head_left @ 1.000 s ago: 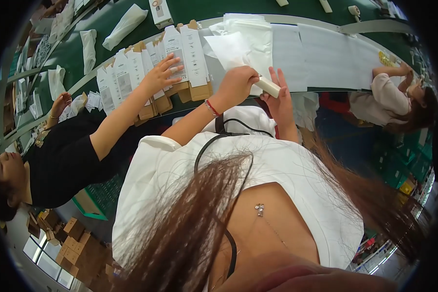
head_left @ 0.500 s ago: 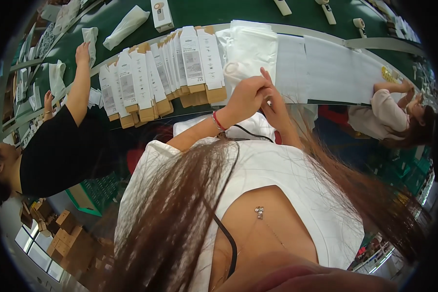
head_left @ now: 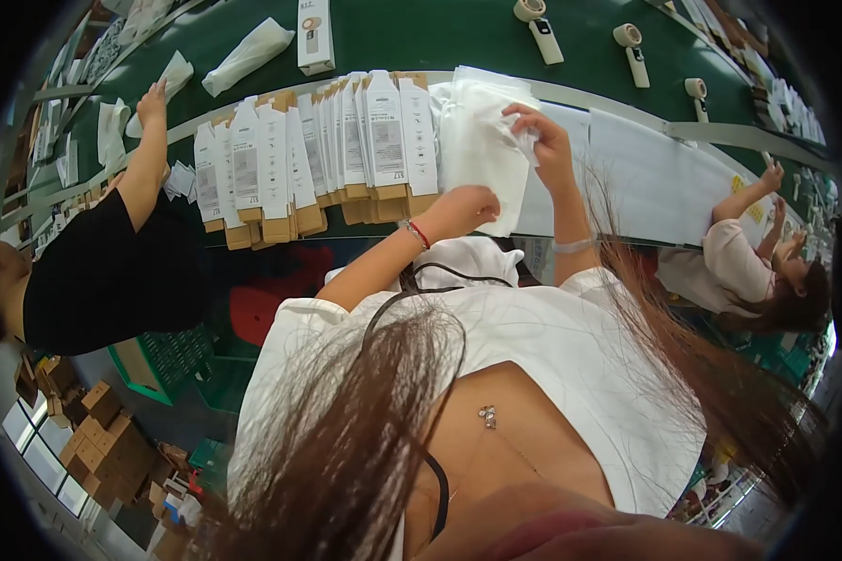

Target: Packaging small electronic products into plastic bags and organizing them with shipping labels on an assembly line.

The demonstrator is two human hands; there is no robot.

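A pile of translucent white plastic bags (head_left: 482,122) lies at the table edge in front of me. Over its right side, my right hand (head_left: 554,150) is closed with crumpled white plastic bag film between the fingers. My left hand (head_left: 463,210), wearing a red bracelet, is curled closed at the lower edge of the pile. Whatever its fingers hold, if anything, is hidden. Just left of the pile stands a row of flat, unfilled white-and-brown cartons (head_left: 384,140).
White sheets (head_left: 627,168) cover the table on the right. Beyond a pale rail, the green belt (head_left: 402,42) carries a boxed fan (head_left: 315,37), wrapped items (head_left: 248,56) and handheld fans (head_left: 544,39). A co-worker in black (head_left: 112,271) reaches over at left; another (head_left: 730,248) works at right.
My hands, close together before, have come apart. The right moved right and up with plastic film; the left stayed low. The round fan-like shape on the bags no longer shows. Fans on the belt have shifted.
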